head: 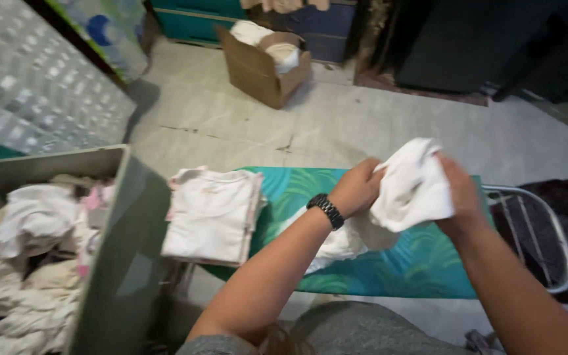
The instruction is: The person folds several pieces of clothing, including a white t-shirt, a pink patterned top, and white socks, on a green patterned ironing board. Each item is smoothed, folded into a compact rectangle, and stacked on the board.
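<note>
A grey bin of crumpled pale laundry (110,263) stands at the left, beside a folded stack of white and pink garments (213,213) on the teal leaf-patterned ironing board (415,266). Above the board, the left hand (356,187), a black watch at its wrist, and the right hand (458,194) each close their fingers on a crumpled white cloth (412,184) held between them.

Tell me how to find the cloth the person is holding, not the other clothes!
Find the ironing board with the green leafy cover in the middle of the room. Just above it, the left hand and the right hand grip one crumpled white cloth between them. Unlike the folded stack on the board's left end, it is bunched up and lifted in the air.
</note>
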